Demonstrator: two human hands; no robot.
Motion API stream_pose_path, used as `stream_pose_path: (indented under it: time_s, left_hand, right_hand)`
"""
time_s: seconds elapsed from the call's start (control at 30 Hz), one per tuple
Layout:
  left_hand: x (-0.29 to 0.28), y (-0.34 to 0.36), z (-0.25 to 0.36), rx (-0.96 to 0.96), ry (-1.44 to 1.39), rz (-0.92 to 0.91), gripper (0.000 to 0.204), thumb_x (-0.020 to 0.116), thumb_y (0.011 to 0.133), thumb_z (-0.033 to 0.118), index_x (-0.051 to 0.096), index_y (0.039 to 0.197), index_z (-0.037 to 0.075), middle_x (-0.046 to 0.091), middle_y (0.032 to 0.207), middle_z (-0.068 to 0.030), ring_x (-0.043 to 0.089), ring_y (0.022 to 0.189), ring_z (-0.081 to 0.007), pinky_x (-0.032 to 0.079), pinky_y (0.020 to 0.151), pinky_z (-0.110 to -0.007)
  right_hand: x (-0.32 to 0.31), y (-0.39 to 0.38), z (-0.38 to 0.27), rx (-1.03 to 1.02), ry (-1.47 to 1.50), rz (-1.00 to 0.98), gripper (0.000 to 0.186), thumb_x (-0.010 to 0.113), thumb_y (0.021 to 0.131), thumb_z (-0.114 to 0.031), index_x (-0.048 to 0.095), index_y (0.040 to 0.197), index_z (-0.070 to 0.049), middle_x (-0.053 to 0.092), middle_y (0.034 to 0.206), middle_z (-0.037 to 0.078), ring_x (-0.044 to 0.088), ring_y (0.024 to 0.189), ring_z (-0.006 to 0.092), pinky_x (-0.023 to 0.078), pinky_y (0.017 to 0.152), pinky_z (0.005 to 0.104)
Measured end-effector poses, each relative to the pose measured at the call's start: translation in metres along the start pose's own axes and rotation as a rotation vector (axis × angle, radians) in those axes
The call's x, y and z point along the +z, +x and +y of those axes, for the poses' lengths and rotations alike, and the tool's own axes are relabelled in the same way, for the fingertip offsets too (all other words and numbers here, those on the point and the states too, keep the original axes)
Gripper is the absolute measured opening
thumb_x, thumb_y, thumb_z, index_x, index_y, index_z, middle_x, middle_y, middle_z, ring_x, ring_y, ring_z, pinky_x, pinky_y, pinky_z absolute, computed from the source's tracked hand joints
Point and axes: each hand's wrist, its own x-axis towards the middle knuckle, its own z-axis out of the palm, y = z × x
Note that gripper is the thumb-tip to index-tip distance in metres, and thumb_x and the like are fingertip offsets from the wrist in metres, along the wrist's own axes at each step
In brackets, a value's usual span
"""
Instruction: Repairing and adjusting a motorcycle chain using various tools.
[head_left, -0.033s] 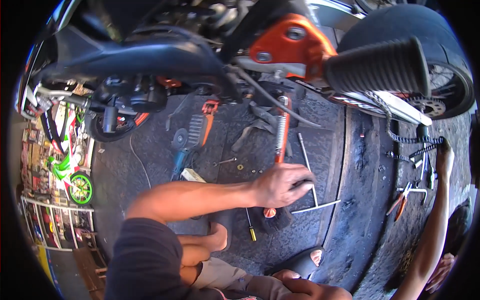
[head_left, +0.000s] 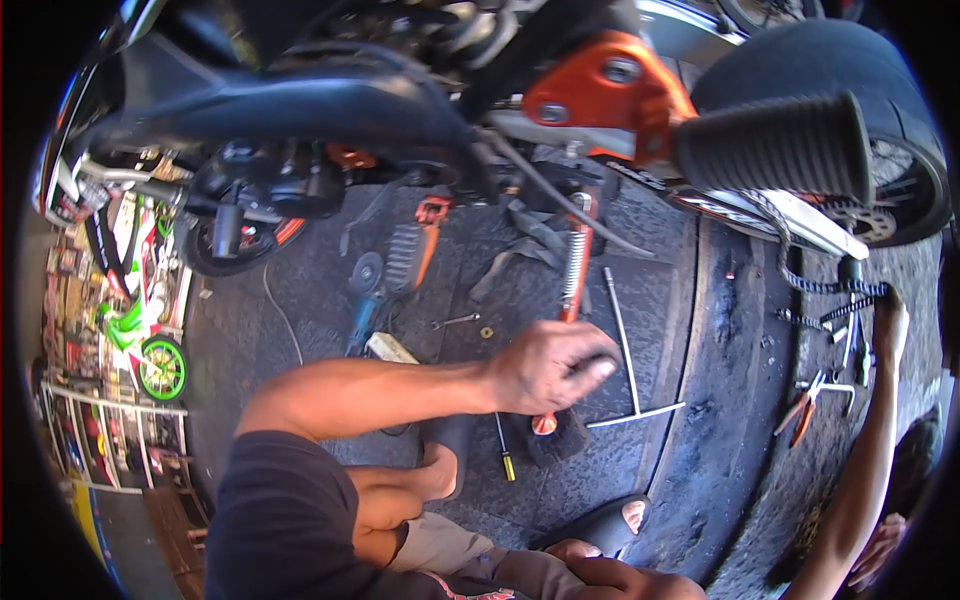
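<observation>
My left arm, in a dark sleeve, crosses the middle of the view. Its hand [head_left: 552, 368] is closed, thumb against curled fingers, over an orange side stand [head_left: 577, 270] with a coil spring. The orange foot of the stand shows below my hand. Whatever lies within those fingers is hidden. Far to the right, my right hand [head_left: 891, 310] is small at the rim, its fingers closed at the end of a dark drive chain [head_left: 812, 287]. That chain runs from the motorcycle's white-and-orange swingarm [head_left: 815, 225].
A T-handle wrench [head_left: 622, 335], a yellow-handled screwdriver [head_left: 508, 465], a blue angle grinder [head_left: 364, 300] and a small spanner [head_left: 457, 321] lie on the dark floor. Orange-handled pliers [head_left: 803, 412] rest below the chain. The black footpeg [head_left: 770, 148] juts overhead. Another person's head [head_left: 918, 440] shows at right.
My left hand has shifted slightly left relative to the side stand, still closed. The whole view has moved a little. My right hand stays at the chain.
</observation>
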Motion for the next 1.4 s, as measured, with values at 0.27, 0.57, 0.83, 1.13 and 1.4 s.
stream_pose_path:
  time_s: [0.27,0.57,0.83,1.13,1.4]
  left_hand:
    - [-0.133,-0.019,-0.023,-0.250,0.261,0.611,0.017,0.057,0.094,0.012,0.064,0.104,0.001,0.065,0.073,-0.0154,0.065,0.065,-0.0261,0.050,0.060,-0.037]
    - [-0.171,0.012,-0.052,-0.204,0.827,0.518,0.017,0.062,0.086,0.018,0.068,0.089,0.002,0.068,0.078,-0.0234,0.067,0.077,-0.0433,0.054,0.070,-0.052]
    - [-0.183,0.016,-0.046,-0.285,1.008,0.509,0.014,0.065,0.077,0.015,0.072,0.078,0.003,0.068,0.073,-0.0209,0.069,0.070,-0.0395,0.056,0.064,-0.049]
    - [-0.174,0.020,-0.058,0.033,1.091,0.429,0.019,0.059,0.079,0.017,0.069,0.068,0.006,0.067,0.069,-0.0203,0.069,0.067,-0.0376,0.054,0.060,-0.048]
    - [-0.176,0.024,-0.043,-0.139,1.275,0.184,0.020,0.057,0.079,0.013,0.070,0.069,0.004,0.068,0.071,-0.0200,0.070,0.070,-0.0361,0.055,0.061,-0.047]
  right_hand:
    - [-0.059,-0.042,-0.164,0.031,0.252,-0.200,0.030,0.065,0.089,-0.016,0.064,0.112,0.004,0.069,0.107,0.019,0.066,0.097,0.0308,0.048,0.089,0.0372]
    - [-0.084,-0.089,-0.408,-0.321,0.636,-0.238,0.037,0.069,0.092,-0.029,0.066,0.107,0.005,0.070,0.096,0.013,0.063,0.087,0.0168,0.049,0.080,0.0325]
    - [-0.037,-0.112,-0.435,-0.185,0.592,-0.455,0.047,0.056,0.098,-0.032,0.058,0.128,0.004,0.067,0.110,0.019,0.061,0.107,0.0240,0.044,0.097,0.0342]
    - [0.041,-0.104,-0.430,-0.162,0.976,-0.652,0.047,0.065,0.077,-0.001,0.057,0.124,0.004,0.064,0.116,0.010,0.057,0.106,0.0182,0.041,0.096,0.0320]
    - [0.005,-0.085,-0.397,-0.245,0.903,-0.698,0.026,0.075,0.079,-0.009,0.060,0.097,0.003,0.060,0.086,0.005,0.052,0.082,0.0146,0.045,0.078,0.0336]
